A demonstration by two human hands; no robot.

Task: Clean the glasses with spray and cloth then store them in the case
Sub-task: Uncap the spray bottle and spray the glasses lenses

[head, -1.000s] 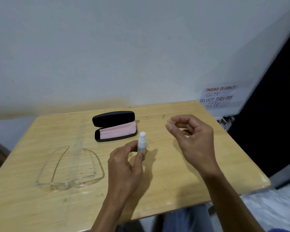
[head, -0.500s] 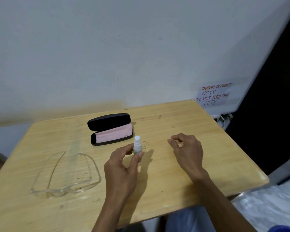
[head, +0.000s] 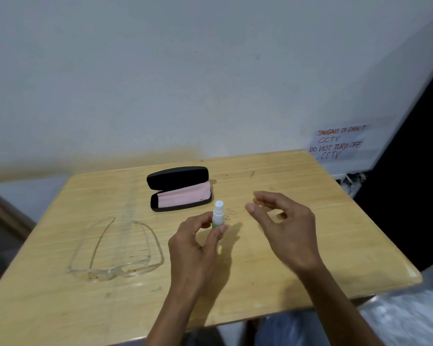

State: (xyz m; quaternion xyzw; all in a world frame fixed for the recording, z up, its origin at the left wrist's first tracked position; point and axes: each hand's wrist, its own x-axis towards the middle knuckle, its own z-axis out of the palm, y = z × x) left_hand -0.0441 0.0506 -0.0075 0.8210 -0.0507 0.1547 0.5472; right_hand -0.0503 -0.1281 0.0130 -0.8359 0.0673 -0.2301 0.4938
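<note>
From the head camera, your left hand (head: 193,245) pinches the small spray bottle (head: 217,215) upright between thumb and fingers (head: 221,229), just in front of the open black case (head: 179,179) with the pink cloth (head: 184,196) inside. Your right hand (head: 289,228) hovers beside it, fingers loosely curled, holding nothing. The clear glasses (head: 115,248) lie on the bench (head: 298,258) to the left.

My left hand (head: 195,245) hides the spray bottle's (head: 217,214) lower body from me; the worktop's (head: 298,245) near-left corner and both my forearms run off frame.
</note>
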